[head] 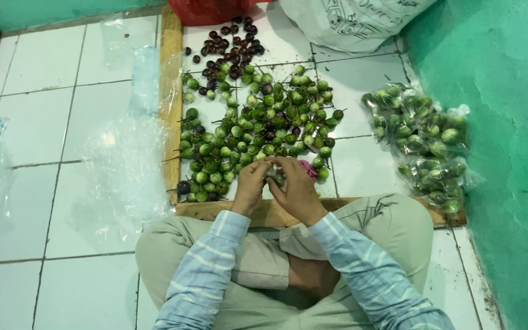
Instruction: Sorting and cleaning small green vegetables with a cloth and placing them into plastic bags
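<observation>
Left hand: your fingers are pinched on a small green eggplant, held together with the other hand.
Right hand: closed around the same eggplant, touching the left, just above the wooden board.
Loose pile: many green eggplants lie unbagged on the tiled floor; dark purple ones sit at the far end.
Done: filled clear bags rest by the green wall.
Left: judging by the pile, most is unpacked; empty plastic bags wait at your left.
</observation>
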